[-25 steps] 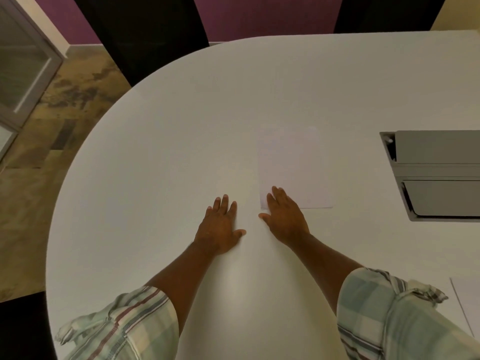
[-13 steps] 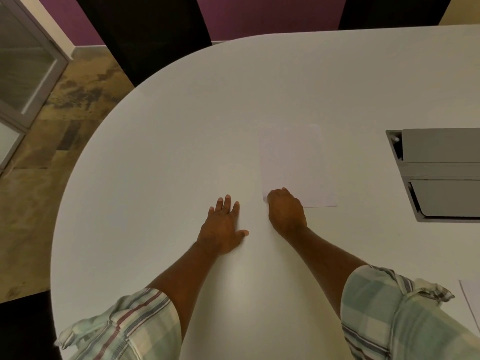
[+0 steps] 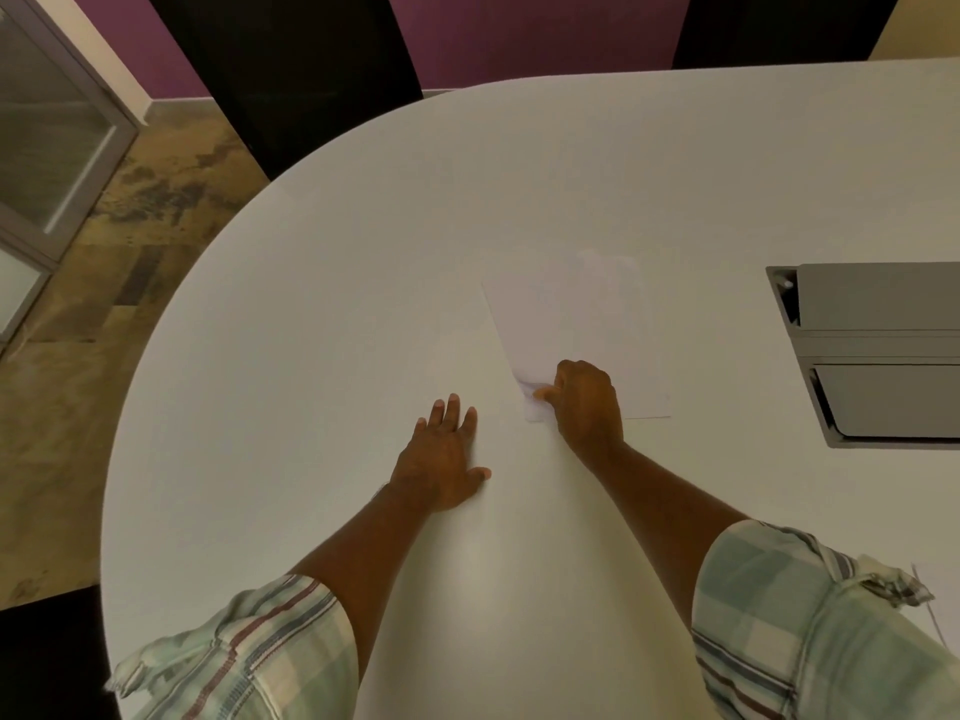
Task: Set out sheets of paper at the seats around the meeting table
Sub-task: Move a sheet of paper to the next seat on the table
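A white sheet of paper [image 3: 576, 324] lies on the rounded end of the white meeting table [image 3: 322, 314]. My right hand [image 3: 584, 402] pinches the sheet's near left corner, which is lifted and creased off the table, and a second sheet seems to lie under it. My left hand [image 3: 441, 459] rests flat on the table to the left of the sheet, fingers spread, holding nothing. The edge of another sheet [image 3: 937, 610] shows at the far right, past my sleeve.
A grey recessed cable box [image 3: 878, 350] with flaps is set into the table on the right. Black chair backs [image 3: 291, 70] stand at the far side. A glass door [image 3: 47, 142] and patterned carpet are to the left.
My right hand went from lying flat on the sheet's corner to curling and pinching it. The sheet's left edge has lifted and skewed. My left hand stayed flat.
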Available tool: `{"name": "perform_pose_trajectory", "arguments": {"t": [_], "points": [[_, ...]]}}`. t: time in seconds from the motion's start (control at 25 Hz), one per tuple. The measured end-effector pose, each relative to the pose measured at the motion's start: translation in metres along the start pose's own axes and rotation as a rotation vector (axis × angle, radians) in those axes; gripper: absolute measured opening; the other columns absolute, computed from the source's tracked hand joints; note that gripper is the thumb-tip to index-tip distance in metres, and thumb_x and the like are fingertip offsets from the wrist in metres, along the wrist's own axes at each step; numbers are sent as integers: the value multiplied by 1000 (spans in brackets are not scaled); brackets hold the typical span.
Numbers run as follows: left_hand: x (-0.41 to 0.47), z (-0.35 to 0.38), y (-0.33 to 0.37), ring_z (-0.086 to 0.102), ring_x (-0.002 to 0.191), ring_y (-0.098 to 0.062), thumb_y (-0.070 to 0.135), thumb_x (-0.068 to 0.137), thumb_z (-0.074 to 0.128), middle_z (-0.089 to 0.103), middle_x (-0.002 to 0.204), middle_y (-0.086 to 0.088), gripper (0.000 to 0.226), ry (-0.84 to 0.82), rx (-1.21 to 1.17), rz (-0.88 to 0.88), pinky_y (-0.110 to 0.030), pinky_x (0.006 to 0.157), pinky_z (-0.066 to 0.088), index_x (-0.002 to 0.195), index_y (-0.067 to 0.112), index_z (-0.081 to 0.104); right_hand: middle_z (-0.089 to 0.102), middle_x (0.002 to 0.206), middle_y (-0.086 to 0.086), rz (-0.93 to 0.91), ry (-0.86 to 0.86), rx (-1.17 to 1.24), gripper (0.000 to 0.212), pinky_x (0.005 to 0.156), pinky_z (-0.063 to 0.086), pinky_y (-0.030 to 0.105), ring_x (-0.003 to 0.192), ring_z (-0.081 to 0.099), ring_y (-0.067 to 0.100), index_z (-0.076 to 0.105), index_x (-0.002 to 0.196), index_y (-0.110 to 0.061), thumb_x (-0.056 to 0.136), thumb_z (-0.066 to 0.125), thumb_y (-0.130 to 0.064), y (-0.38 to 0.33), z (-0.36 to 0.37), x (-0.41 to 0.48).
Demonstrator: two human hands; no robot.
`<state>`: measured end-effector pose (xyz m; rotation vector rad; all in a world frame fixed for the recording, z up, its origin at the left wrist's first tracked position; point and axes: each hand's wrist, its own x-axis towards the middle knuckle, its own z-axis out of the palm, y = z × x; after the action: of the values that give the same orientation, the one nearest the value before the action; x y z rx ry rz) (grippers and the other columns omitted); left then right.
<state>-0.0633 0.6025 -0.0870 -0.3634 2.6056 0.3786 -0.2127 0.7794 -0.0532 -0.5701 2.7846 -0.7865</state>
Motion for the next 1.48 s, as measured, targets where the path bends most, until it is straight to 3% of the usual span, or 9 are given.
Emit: {"name": "perform_pose_trajectory", "arguments": {"t": [0.2, 0.32, 0.44, 0.56, 0.76, 0.96, 1.08, 1.32, 1.48], "points": [[-5, -20, 5, -12, 164, -31, 55, 101, 58, -18, 177, -11, 98, -97, -54, -18, -49, 132, 4, 169, 18, -2, 65, 76, 13, 73, 114, 188, 23, 68, 55, 49, 73, 63, 34, 59, 78, -1, 99, 64, -10, 9, -19, -3], [-9, -51, 17, 5, 165, -31, 59, 103, 56, 2, 178, -9, 85, -185, -312, -92, -46, 132, 16, 168, 15, 22, 70, 83, 13, 22, 158, 195, 16, 73, 58, 46, 79, 67, 33, 67, 85, -1, 100, 61, -4, 7, -33, -13], [-20, -70, 44, 46, 148, -27, 60, 102, 57, 48, 161, -7, 67, -63, -817, -184, -37, 120, 36, 149, 12, 56, 77, 103, 15, -59, 236, 142, 14, 90, 58, 41, 97, 73, 34, 76, 104, -2, 100, 66, -11, 3, -46, -35], [-39, -78, 85, 62, 122, -18, 63, 101, 56, 62, 149, -7, 54, -12, -1367, -311, -35, 110, 48, 134, 21, 65, 79, 111, 14, -273, 406, -35, 22, 94, 58, 41, 103, 76, 32, 78, 112, -2, 98, 69, -15, 2, -58, -68], [-74, -76, 121, 70, 123, -34, 51, 103, 61, 74, 133, -12, 49, -23, -1970, -256, -58, 106, 56, 141, 19, 61, 80, 105, 12, -543, 477, -168, 33, 85, 62, 46, 97, 78, 30, 80, 102, -5, 72, 94, -6, 7, -69, -136], [-126, -61, 124, 73, 114, -33, 6, 107, 56, 78, 123, -9, 35, 114, -1832, -261, -50, 98, 62, 140, 16, 63, 80, 111, 3, -751, 258, -150, 28, 86, 64, 43, 104, 76, 22, 81, 106, -13, 93, 69, -35, 3, -74, -216], [-169, -52, 108, 74, 116, -30, 12, 108, 55, 78, 124, -6, 32, 17, -1728, -195, -51, 102, 60, 137, 22, 64, 74, 124, -9, -493, 68, 69, 59, 103, 51, 29, 115, 66, 8, 77, 116, -21, 94, 54, -70, -6, -88, -246], [-237, -42, 48, 74, 117, -33, 9, 103, 66, 76, 128, -14, 31, -182, -1511, -17, -49, 102, 59, 134, 12, 70, 58, 149, 9, -220, 112, 217, 63, 119, 39, 40, 138, 54, 26, 58, 143, -7, 90, 79, -33, -12, -131, -229], [-271, -47, 7, 75, 113, -35, 10, 99, 73, 76, 126, -16, 28, -241, -1392, 19, -42, 91, 63, 127, 13, 76, 40, 163, 0, -90, -52, 255, 83, 124, 32, 43, 151, 35, 18, 36, 159, -14, 92, 77, -41, -21, -149, -204]]}}
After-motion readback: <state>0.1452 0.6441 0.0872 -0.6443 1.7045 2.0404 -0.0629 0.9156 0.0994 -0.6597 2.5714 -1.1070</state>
